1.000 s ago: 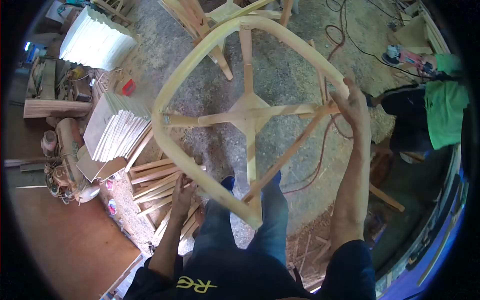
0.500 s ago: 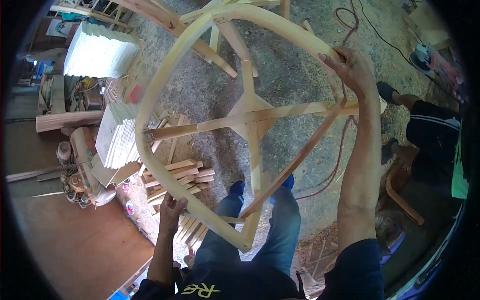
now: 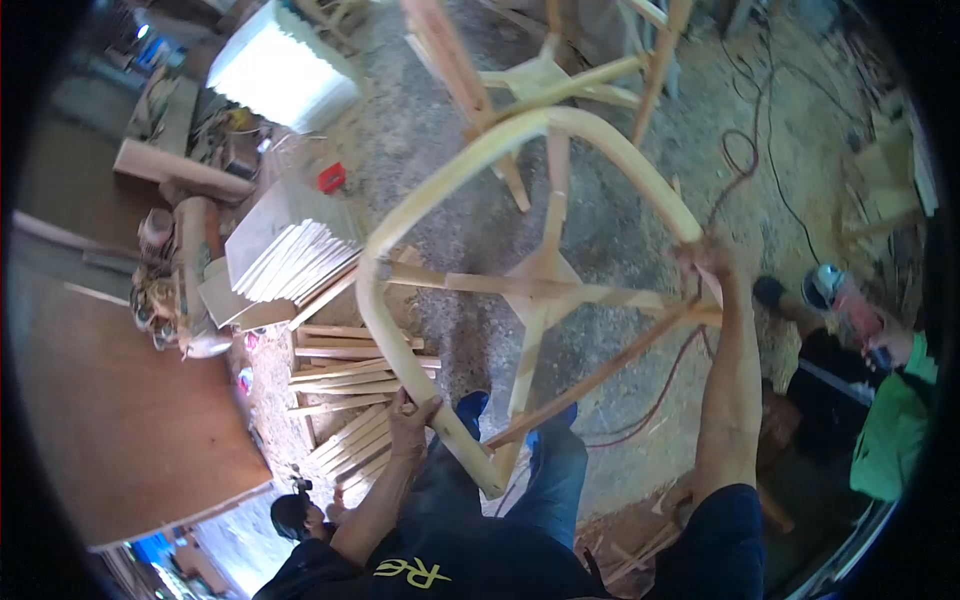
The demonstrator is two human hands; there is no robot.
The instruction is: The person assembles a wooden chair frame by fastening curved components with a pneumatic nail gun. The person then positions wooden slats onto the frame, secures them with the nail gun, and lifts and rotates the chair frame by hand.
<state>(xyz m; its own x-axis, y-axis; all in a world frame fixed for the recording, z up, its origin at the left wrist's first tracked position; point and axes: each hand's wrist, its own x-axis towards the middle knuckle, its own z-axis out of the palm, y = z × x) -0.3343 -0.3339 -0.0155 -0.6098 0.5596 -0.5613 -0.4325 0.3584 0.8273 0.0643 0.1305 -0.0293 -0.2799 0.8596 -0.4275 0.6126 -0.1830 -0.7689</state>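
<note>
A pale wooden chair frame (image 3: 377, 300) is held up in front of my legs. It has a thick curved rail, and crossed bars meet at a square centre plate (image 3: 541, 288). My left hand (image 3: 408, 420) is closed round the lower left of the curved rail. On the right side, my right hand (image 3: 706, 258) grips the rail's end; its fingers are blurred. A darker slanted bar (image 3: 600, 372) runs from near my right hand down to the frame's lower corner.
Another wooden frame (image 3: 580, 85) stands ahead. Cut wood strips (image 3: 345, 380) and stacked panels (image 3: 300, 255) lie left, near a compressor (image 3: 195, 270). At right a person in green (image 3: 890, 440) holds a power tool (image 3: 850, 300). A hose (image 3: 745, 165) crosses the floor. Another person (image 3: 295, 515) is lower left.
The view has shifted, so the surroundings sit lower and further right. Both hands keep hold of the chair frame, which appears tilted differently. The neighbour's hand and power tool have come into clearer view.
</note>
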